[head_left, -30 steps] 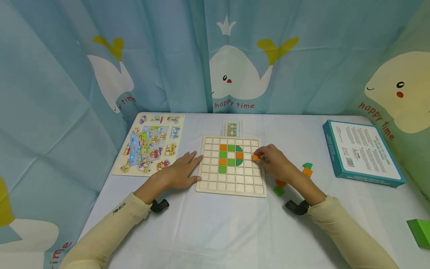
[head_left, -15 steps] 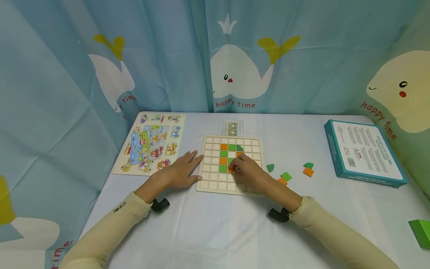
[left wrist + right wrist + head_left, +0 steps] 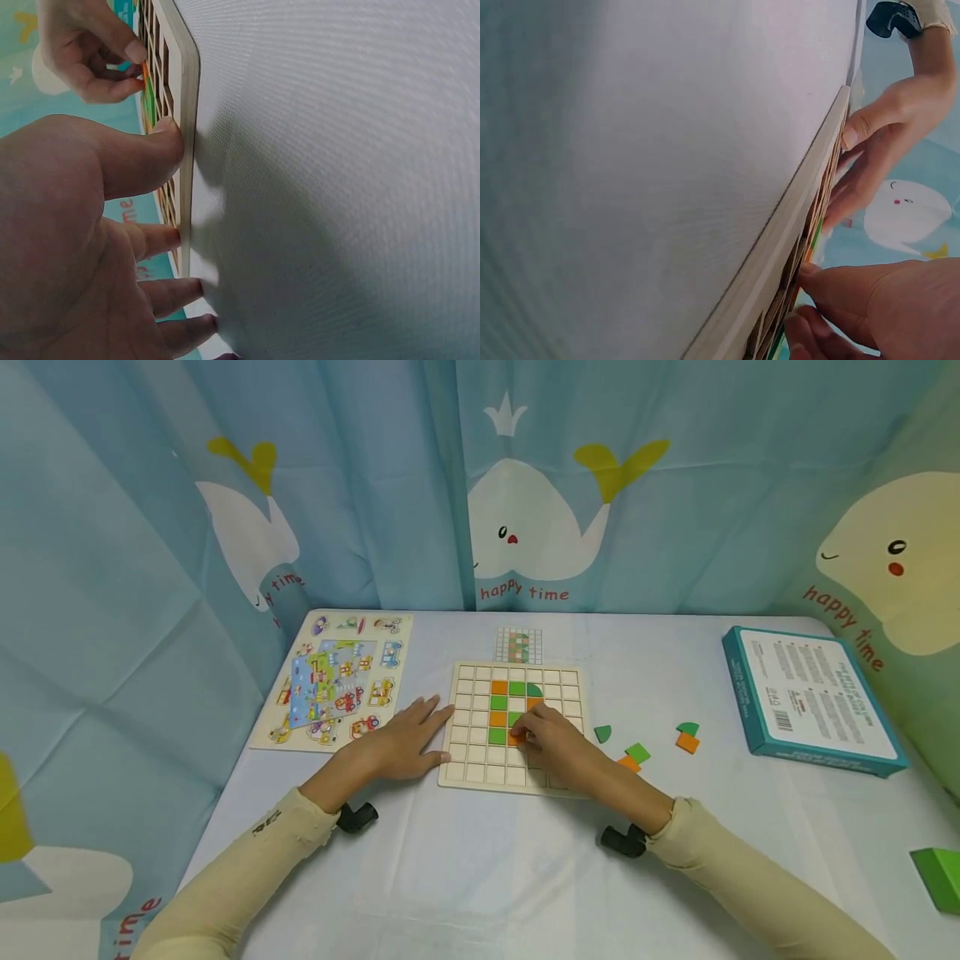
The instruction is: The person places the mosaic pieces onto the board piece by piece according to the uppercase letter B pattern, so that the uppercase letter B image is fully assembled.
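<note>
I see the left hand (image 3: 405, 743) spread wide at the left edge of the wooden grid board (image 3: 495, 776); the right hand (image 3: 553, 743), fingers curled, pinches an orange tile (image 3: 513, 737) mid-board, right of a green square (image 3: 497, 736).

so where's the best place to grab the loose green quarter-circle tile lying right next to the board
Probably by opposite edges, pinched by the right hand from above and the right: the green quarter-circle tile lies flat and looks thin, its rim clear of the other loose tiles, while the board sits close on its left.
</note>
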`<control>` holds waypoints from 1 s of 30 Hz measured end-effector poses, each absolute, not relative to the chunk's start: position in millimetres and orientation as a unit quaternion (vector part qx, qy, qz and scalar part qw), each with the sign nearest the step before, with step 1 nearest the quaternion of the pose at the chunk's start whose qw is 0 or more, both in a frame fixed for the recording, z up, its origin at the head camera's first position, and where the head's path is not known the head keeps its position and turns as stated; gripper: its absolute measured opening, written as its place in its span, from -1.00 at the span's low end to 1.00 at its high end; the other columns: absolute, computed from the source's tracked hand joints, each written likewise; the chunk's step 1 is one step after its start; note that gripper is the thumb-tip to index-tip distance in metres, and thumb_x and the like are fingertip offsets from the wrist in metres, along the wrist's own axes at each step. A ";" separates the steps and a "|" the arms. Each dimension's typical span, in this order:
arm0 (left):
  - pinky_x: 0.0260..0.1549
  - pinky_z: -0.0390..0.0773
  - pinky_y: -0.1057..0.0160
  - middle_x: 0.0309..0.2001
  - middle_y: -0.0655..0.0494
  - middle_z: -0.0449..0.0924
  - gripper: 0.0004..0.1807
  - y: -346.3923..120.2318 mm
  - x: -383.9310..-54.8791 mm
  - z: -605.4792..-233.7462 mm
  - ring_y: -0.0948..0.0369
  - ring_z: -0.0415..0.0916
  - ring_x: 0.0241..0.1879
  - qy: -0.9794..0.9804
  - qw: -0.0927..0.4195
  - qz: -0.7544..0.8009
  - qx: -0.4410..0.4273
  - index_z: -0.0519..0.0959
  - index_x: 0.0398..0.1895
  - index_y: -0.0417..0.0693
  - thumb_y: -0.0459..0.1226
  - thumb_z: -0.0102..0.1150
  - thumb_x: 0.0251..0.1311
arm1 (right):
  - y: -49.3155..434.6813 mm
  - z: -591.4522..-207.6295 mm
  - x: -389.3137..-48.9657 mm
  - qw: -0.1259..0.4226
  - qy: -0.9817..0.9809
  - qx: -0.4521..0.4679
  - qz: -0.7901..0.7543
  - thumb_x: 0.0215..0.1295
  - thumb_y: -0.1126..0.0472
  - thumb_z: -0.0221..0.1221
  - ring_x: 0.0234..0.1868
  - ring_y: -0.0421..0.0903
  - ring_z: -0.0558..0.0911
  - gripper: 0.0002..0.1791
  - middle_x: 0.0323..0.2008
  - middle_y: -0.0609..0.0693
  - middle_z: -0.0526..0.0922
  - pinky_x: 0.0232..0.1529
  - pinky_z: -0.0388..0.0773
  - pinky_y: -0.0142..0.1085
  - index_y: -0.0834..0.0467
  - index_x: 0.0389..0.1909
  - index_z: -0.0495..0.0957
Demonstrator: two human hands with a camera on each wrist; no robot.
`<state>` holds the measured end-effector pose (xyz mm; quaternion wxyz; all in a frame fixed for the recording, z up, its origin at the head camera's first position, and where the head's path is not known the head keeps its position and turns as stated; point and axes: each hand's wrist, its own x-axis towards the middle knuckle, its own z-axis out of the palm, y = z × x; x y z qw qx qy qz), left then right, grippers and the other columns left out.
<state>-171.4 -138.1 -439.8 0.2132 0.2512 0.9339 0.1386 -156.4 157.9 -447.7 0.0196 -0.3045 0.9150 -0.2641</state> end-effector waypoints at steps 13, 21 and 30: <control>0.63 -0.05 -0.19 0.74 -0.10 -0.25 -0.09 -138.5 -172.4 -442.6 -0.14 -0.30 0.71 0.935 0.213 0.131 0.251 -0.08 0.76 0.09 0.14 0.07 0.54 | 213.7 -414.3 -170.3 0.110 0.936 -0.235 -0.239 0.46 0.32 0.30 0.16 0.21 0.54 -0.67 0.17 0.23 0.50 0.19 0.53 0.17 0.26 0.18 0.59; 0.63 -0.05 -0.19 0.73 -0.13 -0.22 -0.10 -138.3 -170.9 -440.9 -0.15 -0.29 0.71 0.935 0.209 0.136 0.253 -0.06 0.76 0.06 0.12 0.07 0.55 | 254.7 -403.6 -174.6 0.167 0.943 -0.185 -0.218 0.47 0.28 0.31 0.17 0.25 0.55 -0.59 0.19 0.31 0.47 0.09 0.63 0.10 0.31 0.25 0.51; 0.63 -0.06 -0.19 0.73 -0.13 -0.22 -0.10 -138.8 -171.2 -441.6 -0.15 -0.29 0.71 0.934 0.211 0.139 0.253 -0.06 0.75 0.06 0.12 0.07 0.55 | 265.3 -425.6 -171.1 0.143 0.943 -0.187 -0.237 0.46 0.30 0.31 0.07 0.15 0.58 -0.70 0.06 0.23 0.55 0.10 0.64 0.06 0.29 0.12 0.59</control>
